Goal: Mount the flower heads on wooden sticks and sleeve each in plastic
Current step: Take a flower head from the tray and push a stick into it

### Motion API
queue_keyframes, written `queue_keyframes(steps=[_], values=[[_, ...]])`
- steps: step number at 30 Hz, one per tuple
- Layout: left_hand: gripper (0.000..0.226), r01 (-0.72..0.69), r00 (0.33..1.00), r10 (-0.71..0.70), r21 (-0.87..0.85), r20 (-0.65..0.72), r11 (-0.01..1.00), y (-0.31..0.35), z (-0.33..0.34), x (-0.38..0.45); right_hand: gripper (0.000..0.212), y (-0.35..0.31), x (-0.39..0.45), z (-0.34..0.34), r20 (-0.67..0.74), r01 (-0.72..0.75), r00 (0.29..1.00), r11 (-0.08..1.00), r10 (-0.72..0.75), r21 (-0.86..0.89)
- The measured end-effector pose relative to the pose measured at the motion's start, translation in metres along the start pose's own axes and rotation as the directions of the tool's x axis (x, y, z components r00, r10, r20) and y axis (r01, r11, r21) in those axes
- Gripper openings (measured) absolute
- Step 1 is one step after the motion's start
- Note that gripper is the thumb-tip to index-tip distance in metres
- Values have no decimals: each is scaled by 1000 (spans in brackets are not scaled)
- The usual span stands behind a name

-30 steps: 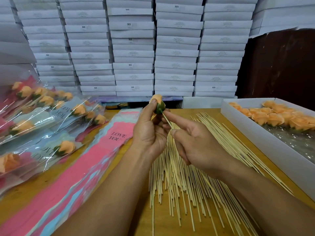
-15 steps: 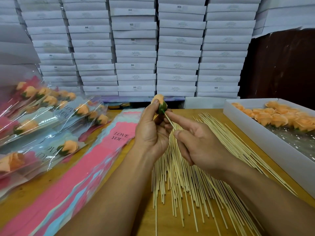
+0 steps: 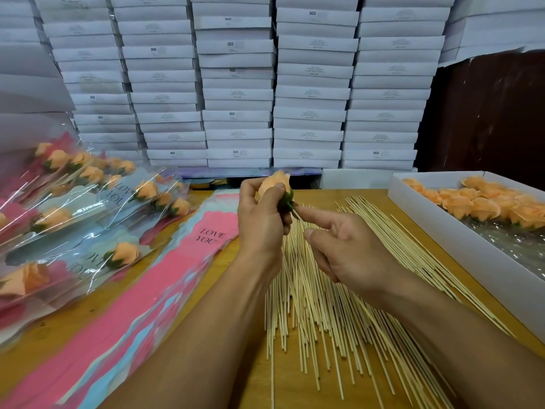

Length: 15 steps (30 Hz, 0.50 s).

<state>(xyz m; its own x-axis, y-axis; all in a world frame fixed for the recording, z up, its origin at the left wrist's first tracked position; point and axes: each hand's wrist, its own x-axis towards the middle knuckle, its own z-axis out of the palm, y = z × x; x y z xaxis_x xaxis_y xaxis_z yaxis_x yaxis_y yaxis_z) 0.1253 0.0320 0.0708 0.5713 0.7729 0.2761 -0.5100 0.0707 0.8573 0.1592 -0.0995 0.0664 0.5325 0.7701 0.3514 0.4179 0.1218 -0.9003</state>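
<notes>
A wall of stacked white boxes [image 3: 236, 84] closes off the back, and in front of it we work at a wooden table [image 3: 298, 391]. At our nine o'clock lie the finished sleeved flowers [image 3: 88, 208], kept apart from the raw stock; between them and us runs a stack of pink plastic sleeves [image 3: 141, 293] printed "LOVE YOU". At two o'clock an open white tray [image 3: 460, 234] holds loose flower heads [image 3: 483, 202], near the right hand. The wooden sticks [image 3: 321, 293] fan out from under our hands toward six o'clock, easy to pick one at a time.

Our left hand [image 3: 259, 222] is curled round one flower head [image 3: 275, 181] at twelve o'clock, its green base turned toward the right hand so the hole is reachable, we judge. Our right hand [image 3: 348, 252] pinches a single stick [image 3: 295, 214] between thumb and forefinger, the tip at the green base; the other fingers are loosely curled. We cannot tell how deep the stick sits.
</notes>
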Motion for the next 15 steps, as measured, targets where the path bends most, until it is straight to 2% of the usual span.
queue_keyframes(steps=[3, 9, 13, 15], values=[[16, -28, 1000, 28, 43, -12, 999, -3, 0, -2, 50, 3, 0, 1, 18, 5, 1000, 1000, -5, -11], [16, -30, 998, 34, 51, -61, 998, -10, 0, -6, 51, 4, -3, 13, 11, 43, 999, 987, -42, -157], [8, 1, 1000, -1, 58, 2, 998, -12, 0, -12, 48, 6, 0, 7, -22, -6, 1000, 991, 3, -136], [27, 49, 998, -52, 95, 33, 994, -11, 1, -14, 46, 7, 1, -1, -56, -31, 998, 994, 25, -105]])
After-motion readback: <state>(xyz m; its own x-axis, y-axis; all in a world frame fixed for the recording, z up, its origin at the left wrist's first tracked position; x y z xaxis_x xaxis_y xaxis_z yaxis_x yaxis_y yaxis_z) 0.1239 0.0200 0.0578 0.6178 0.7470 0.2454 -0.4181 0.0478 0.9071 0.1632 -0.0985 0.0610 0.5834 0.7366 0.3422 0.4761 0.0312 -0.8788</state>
